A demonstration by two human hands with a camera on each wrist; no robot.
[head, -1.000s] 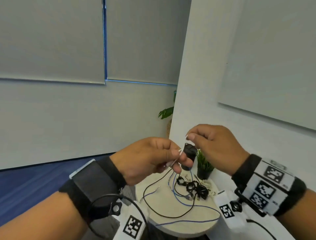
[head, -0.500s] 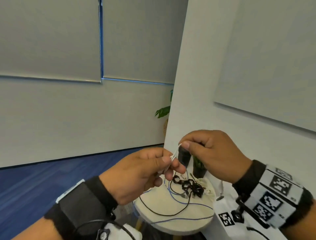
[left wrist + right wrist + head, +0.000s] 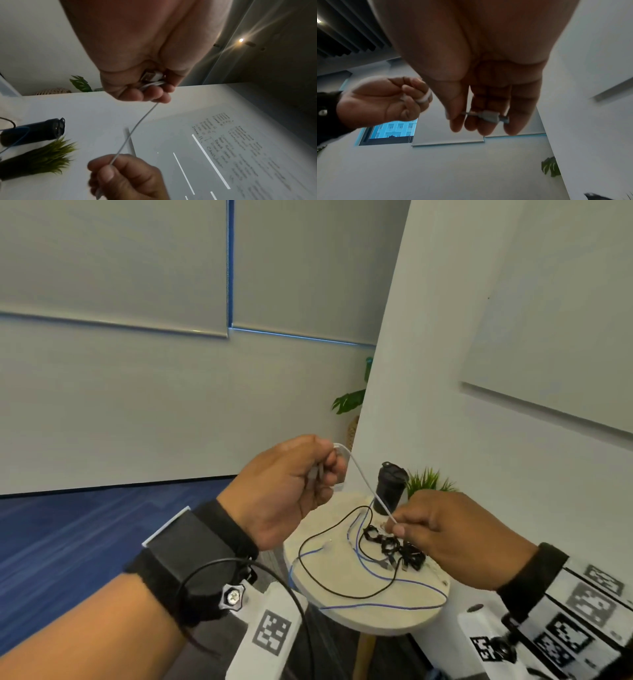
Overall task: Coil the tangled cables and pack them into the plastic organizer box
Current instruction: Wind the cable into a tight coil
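A thin white cable runs between both hands above a small round table. My left hand holds coiled turns of it and a plug in curled fingers. My right hand, lower and to the right, pinches the cable's other end, with its grey connector lying across the fingers. The same white cable stretches down to the right hand in the left wrist view. On the table lie a loose black cable, a blue cable and a black tangle. No organizer box is in view.
A black bottle and a small green plant stand at the table's back edge against a white wall. A whiteboard hangs on that wall. Blue carpet covers the floor to the left.
The hands have parted: my right hand moved down and right toward the tangle, drawing the white cable out. My left hand stayed raised with the coil. The view has tilted downward.
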